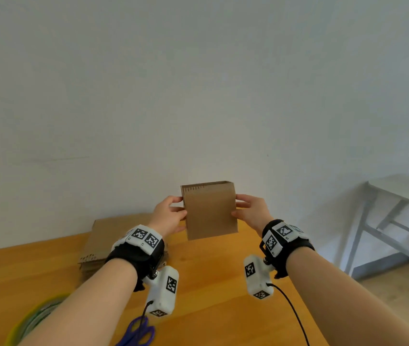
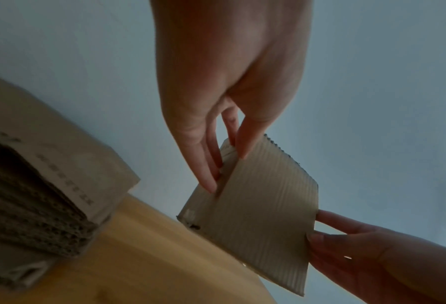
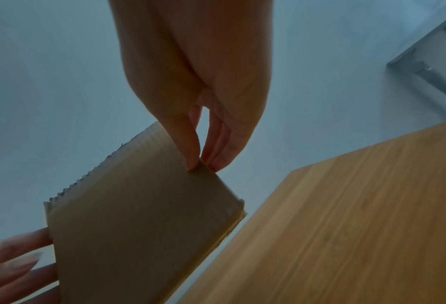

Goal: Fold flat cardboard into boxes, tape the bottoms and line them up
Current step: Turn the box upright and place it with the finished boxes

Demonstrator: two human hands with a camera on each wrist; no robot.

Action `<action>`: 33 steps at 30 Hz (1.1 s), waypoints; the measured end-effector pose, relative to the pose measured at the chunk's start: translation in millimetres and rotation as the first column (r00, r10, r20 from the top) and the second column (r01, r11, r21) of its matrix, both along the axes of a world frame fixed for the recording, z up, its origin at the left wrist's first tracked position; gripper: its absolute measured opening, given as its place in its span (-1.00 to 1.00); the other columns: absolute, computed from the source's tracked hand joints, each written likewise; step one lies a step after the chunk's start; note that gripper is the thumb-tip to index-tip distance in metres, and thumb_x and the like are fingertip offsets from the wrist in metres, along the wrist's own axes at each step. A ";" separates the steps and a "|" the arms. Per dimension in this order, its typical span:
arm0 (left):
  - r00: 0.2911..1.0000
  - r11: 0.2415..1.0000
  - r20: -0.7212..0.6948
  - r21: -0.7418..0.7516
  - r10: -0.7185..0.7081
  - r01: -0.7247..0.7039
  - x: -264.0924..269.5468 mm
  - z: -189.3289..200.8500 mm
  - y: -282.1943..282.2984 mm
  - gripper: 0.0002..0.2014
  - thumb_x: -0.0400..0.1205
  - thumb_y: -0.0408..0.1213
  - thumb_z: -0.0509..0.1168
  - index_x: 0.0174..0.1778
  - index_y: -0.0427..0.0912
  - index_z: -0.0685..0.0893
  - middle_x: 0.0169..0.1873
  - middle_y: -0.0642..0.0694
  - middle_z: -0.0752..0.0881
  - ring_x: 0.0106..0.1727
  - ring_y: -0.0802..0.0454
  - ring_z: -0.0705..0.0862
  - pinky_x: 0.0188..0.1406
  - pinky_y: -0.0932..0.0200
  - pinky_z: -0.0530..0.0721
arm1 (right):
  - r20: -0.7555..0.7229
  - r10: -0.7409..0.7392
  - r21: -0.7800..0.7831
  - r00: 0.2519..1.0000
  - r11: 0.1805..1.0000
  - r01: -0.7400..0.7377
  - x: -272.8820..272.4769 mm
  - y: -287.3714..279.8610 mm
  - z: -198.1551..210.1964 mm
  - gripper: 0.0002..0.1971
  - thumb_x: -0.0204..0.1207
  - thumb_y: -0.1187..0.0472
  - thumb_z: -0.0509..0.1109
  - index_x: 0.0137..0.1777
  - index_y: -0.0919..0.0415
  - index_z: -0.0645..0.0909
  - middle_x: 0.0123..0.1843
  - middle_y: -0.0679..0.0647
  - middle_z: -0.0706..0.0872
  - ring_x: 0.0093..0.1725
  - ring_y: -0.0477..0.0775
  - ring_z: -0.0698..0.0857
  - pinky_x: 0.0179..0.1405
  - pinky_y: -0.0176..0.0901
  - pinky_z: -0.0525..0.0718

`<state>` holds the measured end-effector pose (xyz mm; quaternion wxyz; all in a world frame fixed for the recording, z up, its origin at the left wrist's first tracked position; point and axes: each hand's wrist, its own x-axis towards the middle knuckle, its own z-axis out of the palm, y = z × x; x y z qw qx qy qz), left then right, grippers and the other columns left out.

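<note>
Pinching from both sides, our left hand [image 1: 171, 216] and right hand [image 1: 250, 212] hold a flattened cardboard piece [image 1: 210, 211] upright in the air above the wooden surface [image 1: 210, 283], thumbs in front, fingers behind. Left of it lies the flat cardboard stack [image 1: 108, 236]; nearer us, purple scissors [image 1: 138, 333].

Soft, even daylight fills the head view, with no hard shadows on the wall [image 1: 198, 83]. Edges bow from the wide lens. Both wrist views are dim and bluish. The cardboard stack [image 2: 47, 195] left of the left hand [image 2: 229, 72] is smeared and out of focus.
</note>
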<state>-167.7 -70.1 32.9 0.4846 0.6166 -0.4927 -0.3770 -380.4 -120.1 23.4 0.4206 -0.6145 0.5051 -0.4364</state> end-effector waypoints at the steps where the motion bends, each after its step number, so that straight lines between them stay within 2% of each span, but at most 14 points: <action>1: 1.000 1.000 -0.010 0.011 -0.020 0.020 -2.7 -3.9 -9.3 -0.60 0.66 -0.49 0.23 0.41 -0.17 0.45 0.17 -0.23 0.67 0.19 -0.14 0.67 0.02 -0.02 0.74 | -0.020 -0.014 -0.008 1.000 1.000 0.014 -4.4 -9.4 -1.9 -0.47 0.43 0.59 0.38 0.38 0.23 0.59 0.20 0.20 0.71 0.22 0.09 0.64 0.34 0.06 0.59; 6: 0.995 0.994 -0.031 0.049 -0.092 0.093 -19.1 -18.7 -49.9 -0.56 0.68 -0.42 0.22 0.49 -0.07 0.41 0.28 -0.15 0.66 0.26 -0.08 0.64 0.16 -0.04 0.65 | -0.072 -0.048 0.001 0.996 0.999 0.048 -20.8 -53.0 -14.8 -0.48 0.43 0.58 0.38 0.38 0.24 0.58 0.20 0.17 0.72 0.22 0.09 0.66 0.26 -0.03 0.63; 9: 0.988 0.985 -0.008 0.078 -0.152 0.152 -26.7 -25.1 -71.3 -0.45 0.71 -0.43 0.17 0.60 0.05 0.28 0.35 -0.18 0.60 0.33 -0.11 0.58 0.20 0.01 0.61 | -0.080 -0.063 0.028 0.995 0.997 0.065 -25.9 -75.4 -24.0 -0.45 0.43 0.59 0.38 0.41 0.24 0.55 0.23 0.19 0.72 0.27 0.17 0.66 0.31 0.09 0.63; 13: 0.974 0.964 -0.024 0.139 -0.225 0.226 -33.1 -31.5 -96.1 -0.38 0.71 -0.46 0.13 0.64 0.07 0.13 0.53 -0.16 0.41 0.48 -0.13 0.46 0.42 -0.11 0.50 | -0.081 -0.093 0.047 0.992 0.994 0.097 -32.0 -100.1 -34.1 -0.43 0.44 0.61 0.35 0.43 0.22 0.51 0.31 0.20 0.67 0.34 0.19 0.62 0.34 0.15 0.60; 15: 0.969 0.957 -0.044 0.149 -0.243 0.247 -36.8 -34.2 -105.5 -0.35 0.69 -0.52 0.11 0.65 0.04 0.08 0.59 -0.14 0.30 0.54 -0.14 0.37 0.44 -0.09 0.44 | -0.091 -0.085 0.070 0.992 0.993 0.092 -33.6 -109.8 -37.3 -0.42 0.45 0.61 0.35 0.44 0.19 0.48 0.35 0.20 0.64 0.38 0.20 0.58 0.35 0.14 0.60; 18: 0.963 0.952 -0.060 0.143 -0.264 0.270 -43.3 -39.4 -116.2 -0.32 0.68 -0.57 0.09 0.66 0.01 0.04 0.62 -0.10 0.22 0.59 -0.12 0.28 0.36 0.04 0.45 | -0.105 -0.059 0.102 0.993 0.992 0.070 -33.5 -122.9 -42.5 -0.38 0.46 0.62 0.31 0.49 0.18 0.41 0.42 0.20 0.58 0.44 0.20 0.53 0.33 0.09 0.61; 21: 0.960 0.951 -0.047 0.129 -0.276 0.280 -48.2 -47.6 -125.3 -0.29 0.67 -0.59 0.09 0.66 0.01 0.01 0.64 -0.07 0.18 0.63 -0.06 0.20 0.29 0.17 0.48 | -0.088 -0.047 0.130 0.995 0.990 0.058 -33.4 -130.2 -46.7 -0.33 0.47 0.66 0.23 0.55 0.19 0.33 0.50 0.22 0.49 0.49 0.21 0.47 0.22 -0.05 0.63; 22: 0.960 0.952 -0.030 0.127 -0.278 0.280 -48.9 -50.6 -127.7 -0.28 0.67 -0.59 0.10 0.66 0.02 0.00 0.64 -0.06 0.16 0.63 -0.05 0.18 0.30 0.17 0.50 | -0.080 -0.041 0.137 0.996 0.989 0.052 -33.0 -131.2 -47.1 -0.31 0.46 0.68 0.21 0.57 0.19 0.30 0.52 0.21 0.46 0.50 0.22 0.45 0.16 -0.11 0.63; 24: 0.958 0.951 0.018 0.126 -0.286 0.282 -49.1 -54.4 -130.1 -0.27 0.67 -0.58 0.10 0.67 0.02 -0.03 0.65 -0.05 0.13 0.65 -0.03 0.15 0.50 0.02 0.40 | -0.089 -0.028 0.149 0.996 0.988 0.041 -32.5 -132.6 -46.5 -0.27 0.45 0.70 0.20 0.59 0.21 0.24 0.55 0.20 0.43 0.52 0.21 0.44 0.12 -0.15 0.60; 26: 0.953 0.952 0.097 0.137 -0.287 0.273 -47.0 -56.1 -129.5 -0.28 0.68 -0.57 0.09 0.67 -0.01 -0.05 0.66 -0.07 0.10 0.65 -0.05 0.13 0.57 -0.09 0.29 | -0.144 -0.016 0.164 0.989 0.986 0.039 -31.6 -133.5 -46.4 -0.24 0.44 0.68 0.24 0.61 0.22 0.20 0.55 0.21 0.42 0.51 0.22 0.44 0.18 -0.10 0.62; 29: 0.930 0.960 0.251 0.146 -0.268 0.238 -39.5 -52.1 -126.5 -0.34 0.69 -0.52 0.10 0.67 -0.06 0.03 0.64 -0.13 0.16 0.62 -0.12 0.22 0.53 -0.10 0.37 | -0.343 -0.011 0.212 0.939 0.973 0.089 -29.2 -129.3 -44.1 -0.24 0.46 0.52 0.37 0.62 0.27 0.14 0.54 0.25 0.41 0.49 0.25 0.45 0.34 0.02 0.57; 31: 0.890 0.961 0.366 0.155 -0.271 0.228 -33.7 -45.6 -120.4 -0.45 0.70 -0.45 0.12 0.63 -0.14 0.19 0.60 -0.15 0.26 0.57 -0.13 0.33 0.48 0.02 0.43 | -0.502 0.007 0.238 0.865 0.963 0.130 -28.7 -120.9 -39.3 -0.31 0.53 0.38 0.38 0.60 0.31 0.14 0.49 0.27 0.46 0.43 0.24 0.49 0.24 -0.04 0.55; 33: 0.838 0.957 0.467 0.187 -0.283 0.220 -27.2 -38.8 -111.5 -0.55 0.71 -0.39 0.13 0.56 -0.17 0.34 0.55 -0.15 0.37 0.55 -0.09 0.36 0.46 0.06 0.38 | -0.609 0.041 0.239 0.792 0.962 0.134 -27.8 -107.8 -31.5 -0.43 0.59 0.31 0.33 0.56 0.34 0.23 0.44 0.29 0.51 0.39 0.24 0.54 0.19 -0.06 0.56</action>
